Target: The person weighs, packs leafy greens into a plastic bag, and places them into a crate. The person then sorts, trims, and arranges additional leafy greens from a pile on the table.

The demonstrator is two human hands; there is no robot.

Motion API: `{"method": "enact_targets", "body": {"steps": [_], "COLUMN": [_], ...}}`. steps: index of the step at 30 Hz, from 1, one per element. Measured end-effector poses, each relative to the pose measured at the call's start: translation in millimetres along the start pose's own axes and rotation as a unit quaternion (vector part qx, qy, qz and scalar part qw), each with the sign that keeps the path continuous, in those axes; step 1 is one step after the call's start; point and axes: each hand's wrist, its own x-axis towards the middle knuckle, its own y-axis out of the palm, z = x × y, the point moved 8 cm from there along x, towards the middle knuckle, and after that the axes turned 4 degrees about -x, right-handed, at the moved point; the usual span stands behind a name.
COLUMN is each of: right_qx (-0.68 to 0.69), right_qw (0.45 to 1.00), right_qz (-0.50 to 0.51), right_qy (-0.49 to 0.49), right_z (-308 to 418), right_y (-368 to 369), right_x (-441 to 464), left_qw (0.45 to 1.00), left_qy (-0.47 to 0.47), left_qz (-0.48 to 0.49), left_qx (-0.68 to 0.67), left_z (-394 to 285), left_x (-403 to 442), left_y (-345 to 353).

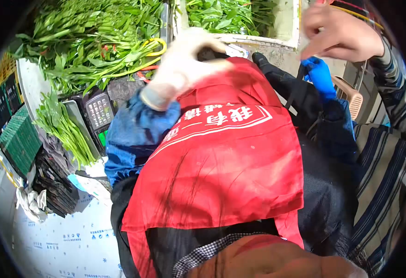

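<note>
My left hand, in a pale glove and blurred by motion, is raised over the top of the red apron. Its thumb and fingers are apart, with nothing visible between them. A blue sleeve covers that forearm. On the right, my right hand wears a blue glove; its curled fingers meet a black strap. Just above it is another person's bare hand, fingers bent, with a patterned sleeve. Leafy greens lie beyond my left hand.
A white crate holds more greens at the top. On the left are a bundle of stems, a black device with keys, green stacked trays and black trays. Striped fabric is at the right.
</note>
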Motion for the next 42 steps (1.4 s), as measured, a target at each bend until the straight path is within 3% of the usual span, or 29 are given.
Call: {"method": "enact_targets", "body": {"steps": [1,3,9,13,16,17,20,21,23,27,28,29,30,32,36,39,42], "right_qx": [0.042,0.11,0.054,-0.096,-0.226,-0.225,0.12,0.119,0.207,0.052,0.053,0.15,0.193,0.186,0.005,-0.079,-0.102], "right_qw": [0.995,0.954,0.93,0.927,0.95,0.95,0.952,0.953,0.884,0.861,0.863,0.843,0.835,0.876,0.967,0.954,0.941], "right_qz": [0.036,0.09,0.19,0.278,0.188,0.188,0.281,0.279,0.405,0.504,0.501,0.515,0.508,0.44,0.222,0.146,0.129], "right_qy": [0.086,0.264,0.311,0.232,0.108,0.108,0.004,0.007,-0.108,-0.047,-0.044,0.047,0.085,0.066,-0.128,-0.248,-0.294], "right_z": [-15.3,-40.7,-15.2,4.4,57.8,63.4,103.8,101.7,118.6,98.9,89.2,67.3,54.8,43.6,61.1,94.4,112.4], "right_y": [4.7,12.2,17.6,21.3,-7.5,-10.1,-0.5,-1.8,6.9,8.8,11.1,21.4,23.7,11.1,-48.6,-49.3,-27.6], "right_x": [-2.5,-14.4,-27.0,-17.1,-1.3,-4.7,-25.9,-30.7,-57.5,-86.3,-89.5,-95.7,-97.8,-85.9,-50.6,-45.9,-44.0], "left_qw": [0.998,0.988,0.975,0.965,0.958,0.955,0.949,0.951,0.954,0.945,0.944,0.946,0.947,0.949,0.943,0.94,0.929], "left_qy": [0.05,0.03,0.051,0.043,0.061,0.058,0.054,0.053,0.051,0.083,0.088,0.088,0.087,0.089,0.091,0.104,0.118], "left_qz": [0.02,0.115,0.136,0.138,0.138,0.12,0.089,0.082,0.067,0.132,0.134,0.129,0.124,0.122,0.149,0.177,0.195], "left_qx": [0.043,0.103,0.166,0.219,0.245,0.264,0.297,0.293,0.287,0.288,0.287,0.285,0.282,0.277,0.285,0.274,0.292], "left_z": [-17.1,-46.4,-79.7,-82.5,-85.0,-84.8,-84.5,-83.2,-81.6,-84.2,-86.6,-89.4,-92.1,-94.9,-94.9,-91.4,-93.3], "left_x": [7.9,7.6,-18.7,-30.0,-37.4,-38.8,-44.3,-45.7,-46.4,-43.9,-42.3,-40.5,-38.7,-36.3,-34.9,-37.7,-38.3], "left_y": [11.5,35.3,40.8,35.7,36.5,34.7,33.0,32.6,30.2,36.2,36.7,36.2,35.8,36.4,45.3,54.1,57.3]}}
